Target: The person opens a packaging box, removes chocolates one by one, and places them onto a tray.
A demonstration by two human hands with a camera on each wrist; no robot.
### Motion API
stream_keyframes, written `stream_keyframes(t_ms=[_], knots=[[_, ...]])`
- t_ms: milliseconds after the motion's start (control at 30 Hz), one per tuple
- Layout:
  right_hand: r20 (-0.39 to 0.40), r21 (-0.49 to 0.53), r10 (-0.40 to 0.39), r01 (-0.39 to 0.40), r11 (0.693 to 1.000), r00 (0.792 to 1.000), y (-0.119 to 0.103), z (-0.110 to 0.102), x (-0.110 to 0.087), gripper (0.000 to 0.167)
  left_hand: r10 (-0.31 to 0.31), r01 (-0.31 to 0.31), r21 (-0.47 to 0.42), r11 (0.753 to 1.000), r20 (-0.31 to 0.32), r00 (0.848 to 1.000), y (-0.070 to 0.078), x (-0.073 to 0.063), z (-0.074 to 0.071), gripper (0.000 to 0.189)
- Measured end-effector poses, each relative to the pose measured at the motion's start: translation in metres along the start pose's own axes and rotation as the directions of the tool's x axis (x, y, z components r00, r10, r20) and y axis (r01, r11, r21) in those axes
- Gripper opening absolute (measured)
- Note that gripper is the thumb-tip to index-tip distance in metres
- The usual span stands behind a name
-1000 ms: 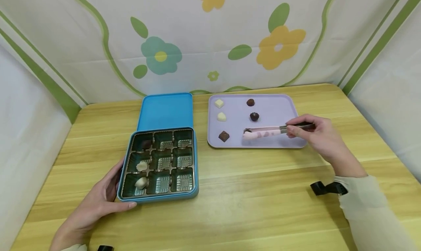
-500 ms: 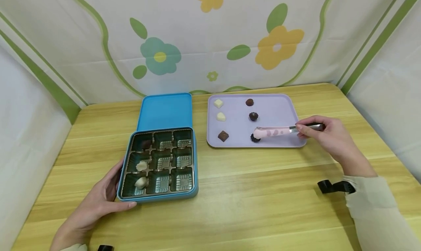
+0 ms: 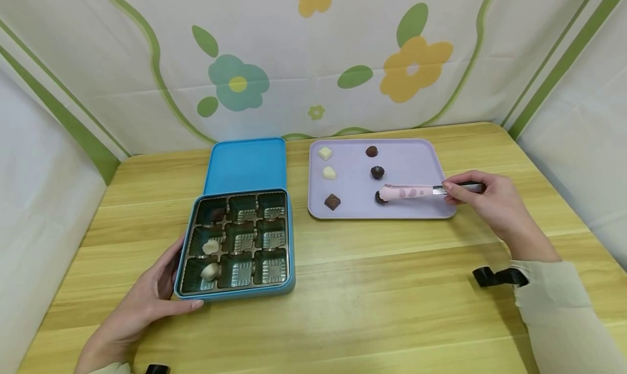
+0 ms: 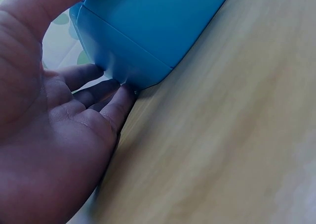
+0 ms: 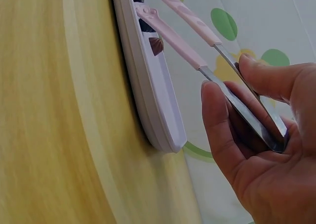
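Observation:
My left hand (image 3: pixel 152 300) grips the near left corner of a blue tin (image 3: pixel 245 292), its thumb along the front and fingers at the left side. The tin's divided insert holds two whitish chocolates (image 3: pixel 210 247) and a dark one (image 3: pixel 217 215) down its left column. Over the lilac tray (image 3: pixel 421 161), my right hand (image 3: pixel 490 200) pinches pink-tipped metal tongs (image 3: pixel 411 192) between thumb and fingers. The tong tips stand at a dark round chocolate (image 3: pixel 380 198) at the tray's front, partly covering it. In the right wrist view the tong arms (image 5: pixel 182 48) are spread apart.
Further chocolates lie on the tray: two white ones (image 3: pixel 329 173) at left, a brown square (image 3: pixel 332 202) in front, two dark round ones (image 3: pixel 377 172) in the middle. Behind the tin lies its blue lid (image 3: pixel 247 166). A flowered cloth (image 3: pixel 294 47) hangs behind the table.
The tongs have shifted right along the tray with my right hand, and their tips now overlap the dark round front chocolate. My left hand and the tin have stayed put.

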State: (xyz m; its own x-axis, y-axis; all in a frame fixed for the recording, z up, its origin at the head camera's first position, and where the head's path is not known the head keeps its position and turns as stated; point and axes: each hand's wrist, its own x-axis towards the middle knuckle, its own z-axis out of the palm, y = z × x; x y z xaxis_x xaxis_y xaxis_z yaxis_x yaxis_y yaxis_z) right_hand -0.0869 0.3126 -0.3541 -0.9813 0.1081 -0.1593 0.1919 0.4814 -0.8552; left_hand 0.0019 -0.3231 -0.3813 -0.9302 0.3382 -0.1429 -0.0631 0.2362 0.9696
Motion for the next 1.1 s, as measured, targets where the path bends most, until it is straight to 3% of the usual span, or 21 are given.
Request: stream_keyframes(t_ms=[500,700,900,1100], knots=[[-0.007,0.011,-0.001,0.001,1.0,1.0,-0.001,-0.002,-0.001,0.031,-0.013,0.013,0.014,1.0,-0.006,1.0,0.001,0.0,0.0,0.12],[-0.054,-0.012,-0.06,0.059,0.998,0.997,-0.009,0.002,-0.003,0.033,-0.017,0.017,0.011,1.0,-0.003,1.0,0.001,0.0,-0.001,0.12],[-0.029,-0.008,-0.163,0.163,0.987,0.986,-0.028,0.024,-0.006,0.032,-0.012,0.012,0.009,1.0,0.002,1.0,0.0,0.0,-0.001,0.121],[-0.009,0.034,-0.216,0.216,0.976,0.976,-0.054,0.057,-0.007,0.029,-0.029,0.029,0.004,1.0,0.01,1.0,0.001,0.001,-0.001,0.121]])
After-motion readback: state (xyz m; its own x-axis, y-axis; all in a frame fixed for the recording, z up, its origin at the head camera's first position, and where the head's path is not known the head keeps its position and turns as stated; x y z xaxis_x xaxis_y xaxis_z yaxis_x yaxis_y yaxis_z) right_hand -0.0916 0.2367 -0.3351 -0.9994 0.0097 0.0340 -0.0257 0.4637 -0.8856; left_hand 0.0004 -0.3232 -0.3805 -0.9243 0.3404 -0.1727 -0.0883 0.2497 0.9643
